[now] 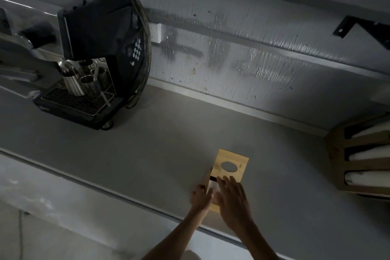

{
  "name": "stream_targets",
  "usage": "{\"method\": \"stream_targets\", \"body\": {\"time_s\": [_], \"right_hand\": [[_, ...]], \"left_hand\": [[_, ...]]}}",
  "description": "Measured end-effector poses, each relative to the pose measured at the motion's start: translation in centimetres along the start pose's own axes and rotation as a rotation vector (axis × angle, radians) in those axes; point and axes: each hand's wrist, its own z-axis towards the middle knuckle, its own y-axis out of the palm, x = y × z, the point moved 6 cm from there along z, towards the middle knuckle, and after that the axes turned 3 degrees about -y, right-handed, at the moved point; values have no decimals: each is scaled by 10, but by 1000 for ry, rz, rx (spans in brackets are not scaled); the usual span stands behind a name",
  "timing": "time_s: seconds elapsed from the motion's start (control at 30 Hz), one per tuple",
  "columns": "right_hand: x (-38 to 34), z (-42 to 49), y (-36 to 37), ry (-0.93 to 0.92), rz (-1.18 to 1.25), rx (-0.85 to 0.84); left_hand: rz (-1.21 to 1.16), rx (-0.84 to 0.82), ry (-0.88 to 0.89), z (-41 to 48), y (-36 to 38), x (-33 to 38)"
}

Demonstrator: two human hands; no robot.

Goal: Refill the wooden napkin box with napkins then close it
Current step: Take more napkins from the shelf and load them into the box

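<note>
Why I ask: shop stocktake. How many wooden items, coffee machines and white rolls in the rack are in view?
Wooden napkin box: 1
Wooden rack: 1
Espresso machine: 1
White rolls in the rack: 3
Total: 6

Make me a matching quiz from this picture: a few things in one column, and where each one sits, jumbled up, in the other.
Things
1. light wooden lid with an oval hole
2. white napkins
3. black espresso machine
4. shiny steel pitchers

Places
A. on the machine's wire drip grate
B. at the left end of the grey counter
C. in the uncovered near end of the wooden box
D. lying over the far part of the wooden box

Pairs: 1-D, 2-C, 3-B, 4-A
</note>
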Motion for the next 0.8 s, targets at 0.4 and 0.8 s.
{"method": "stream_targets", "body": {"time_s": [0.4, 0.8], "right_hand": [[44, -47, 36, 338, 99, -28], [33, -52, 45, 456, 224, -97]], "left_hand": [[170, -69, 110, -1, -3, 11], [426, 13, 404, -21, -4, 41]]}}
